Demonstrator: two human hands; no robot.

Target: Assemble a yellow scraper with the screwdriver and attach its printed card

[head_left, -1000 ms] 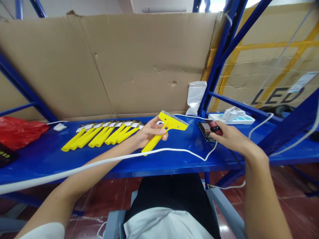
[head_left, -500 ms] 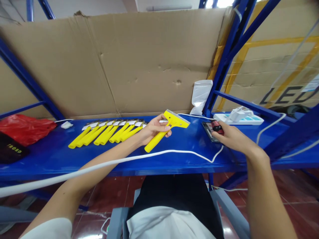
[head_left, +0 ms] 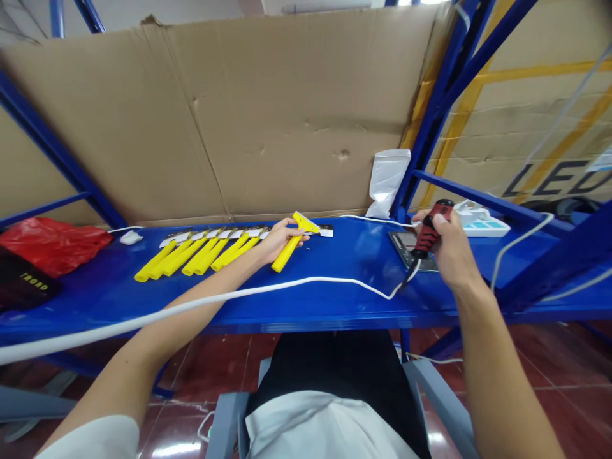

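Note:
My left hand (head_left: 282,239) is closed around a yellow scraper (head_left: 287,253), gripping it near its wide head. The scraper's handle slants down toward the front, low over the blue shelf. Left of it lies a row of yellow scrapers (head_left: 198,253) with dark and white heads or cards at the back. In my right hand (head_left: 449,245) is a red-and-black screwdriver (head_left: 428,229), held tilted with its lower end pointing down and left. Beneath the screwdriver rests a dark flat device (head_left: 400,245), partly covered by the hand. Its exact kind is unclear.
A white cable (head_left: 229,296) crosses in front of the blue shelf (head_left: 268,306). A white power strip (head_left: 488,224) and blue posts (head_left: 425,115) stand right. A white packet (head_left: 389,182) leans on the cardboard (head_left: 306,115). A red bag (head_left: 57,242) lies left.
My left hand has moved left and back with the scraper, lowering it toward the shelf. My right hand has lifted and turned the screwdriver above the dark device.

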